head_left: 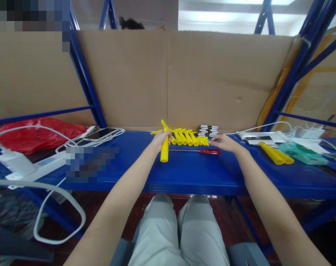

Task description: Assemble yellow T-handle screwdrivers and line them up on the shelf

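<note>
My left hand (160,140) is closed around a yellow tube (164,150) with a wide round end towards me and a narrower end pointing away. Behind it, several similar yellow tubes (188,137) lie side by side in a row. My right hand (221,142) has its fingers drawn together at the right end of a group of small yellow pieces (203,140); whatever is between them is too small to make out. A screwdriver (210,152) with a red handle lies in front of the row, its shaft pointing left. Behind the small pieces rises a stack of black-and-white items (208,130).
The blue table (195,173) meets a cardboard wall (212,81). A red bag (40,133), a power strip (43,166) and white cables are on the left. At the right lie two yellow tubes (276,154), a green plastic packet (303,153) and white papers.
</note>
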Demonstrator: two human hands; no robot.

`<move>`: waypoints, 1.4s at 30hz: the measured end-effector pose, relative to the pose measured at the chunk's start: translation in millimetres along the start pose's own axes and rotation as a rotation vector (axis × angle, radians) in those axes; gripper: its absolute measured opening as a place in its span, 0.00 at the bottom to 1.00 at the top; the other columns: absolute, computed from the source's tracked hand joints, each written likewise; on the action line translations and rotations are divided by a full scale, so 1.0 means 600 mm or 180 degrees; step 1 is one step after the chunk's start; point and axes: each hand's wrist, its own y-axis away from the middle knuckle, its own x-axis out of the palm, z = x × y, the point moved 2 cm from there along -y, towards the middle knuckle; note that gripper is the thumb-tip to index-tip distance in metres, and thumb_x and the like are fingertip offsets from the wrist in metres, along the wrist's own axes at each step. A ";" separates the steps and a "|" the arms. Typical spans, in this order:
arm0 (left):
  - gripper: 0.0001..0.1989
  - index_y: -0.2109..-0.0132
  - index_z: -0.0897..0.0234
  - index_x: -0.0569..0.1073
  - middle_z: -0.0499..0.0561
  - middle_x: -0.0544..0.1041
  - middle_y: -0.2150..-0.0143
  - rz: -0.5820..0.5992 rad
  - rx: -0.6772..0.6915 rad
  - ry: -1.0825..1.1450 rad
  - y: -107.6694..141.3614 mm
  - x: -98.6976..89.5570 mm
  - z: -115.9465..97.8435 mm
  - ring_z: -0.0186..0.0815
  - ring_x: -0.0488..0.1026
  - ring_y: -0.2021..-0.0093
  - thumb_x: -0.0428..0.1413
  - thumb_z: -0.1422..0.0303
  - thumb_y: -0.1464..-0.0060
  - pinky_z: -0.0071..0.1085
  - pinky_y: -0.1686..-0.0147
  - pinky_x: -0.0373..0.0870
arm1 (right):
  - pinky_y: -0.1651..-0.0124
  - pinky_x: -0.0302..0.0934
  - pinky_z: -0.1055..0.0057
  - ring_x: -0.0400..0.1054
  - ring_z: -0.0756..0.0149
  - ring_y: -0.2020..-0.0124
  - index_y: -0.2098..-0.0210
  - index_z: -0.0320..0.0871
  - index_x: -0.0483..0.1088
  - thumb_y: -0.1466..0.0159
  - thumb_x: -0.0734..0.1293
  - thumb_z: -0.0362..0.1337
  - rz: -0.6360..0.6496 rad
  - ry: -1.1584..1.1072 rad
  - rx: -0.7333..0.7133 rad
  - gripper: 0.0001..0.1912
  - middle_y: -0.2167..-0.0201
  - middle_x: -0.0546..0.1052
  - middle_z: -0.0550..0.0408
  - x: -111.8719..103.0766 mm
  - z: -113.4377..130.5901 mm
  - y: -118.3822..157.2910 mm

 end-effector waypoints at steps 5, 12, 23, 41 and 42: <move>0.08 0.64 0.68 0.68 0.43 0.66 0.85 -0.0002 -0.0142 -0.0529 -0.019 -0.030 -0.013 0.25 0.55 0.91 0.52 0.81 0.52 0.22 0.88 0.53 | 0.59 0.65 0.65 0.71 0.59 0.64 0.68 0.43 0.77 0.48 0.68 0.51 0.0752 -0.0161 0.0018 0.18 0.67 0.79 0.51 0.012 0.006 0.006; 0.06 0.64 0.67 0.69 0.44 0.68 0.84 -0.0005 -0.0076 -0.0772 -0.027 -0.072 -0.020 0.26 0.57 0.90 0.52 0.78 0.51 0.22 0.89 0.54 | 0.54 0.65 0.64 0.72 0.57 0.59 0.64 0.45 0.78 0.47 0.70 0.47 0.0907 0.0070 0.0002 0.15 0.61 0.79 0.51 0.024 0.005 0.003; 0.07 0.70 0.64 0.63 0.43 0.67 0.85 0.0197 -0.0044 -0.0883 0.002 -0.076 0.000 0.25 0.58 0.92 0.49 0.79 0.47 0.21 0.90 0.54 | 0.55 0.64 0.65 0.72 0.57 0.59 0.65 0.44 0.77 0.46 0.69 0.44 0.0915 0.0185 -0.0027 0.13 0.63 0.80 0.51 0.034 0.004 -0.002; 0.08 0.58 0.70 0.70 0.55 0.77 0.55 -0.0258 0.1016 -0.2550 -0.004 -0.075 0.008 0.24 0.69 0.83 0.53 0.77 0.46 0.21 0.82 0.65 | 0.56 0.64 0.63 0.71 0.55 0.59 0.65 0.44 0.78 0.47 0.69 0.48 0.0930 0.0137 -0.0142 0.16 0.63 0.79 0.50 0.043 -0.009 -0.008; 0.09 0.56 0.70 0.69 0.56 0.77 0.54 -0.0313 0.1062 -0.2677 -0.004 -0.076 0.007 0.25 0.71 0.82 0.53 0.76 0.46 0.21 0.82 0.65 | 0.55 0.64 0.63 0.71 0.56 0.59 0.64 0.44 0.78 0.47 0.69 0.48 0.0927 0.0136 -0.0157 0.16 0.63 0.79 0.50 0.044 -0.009 -0.008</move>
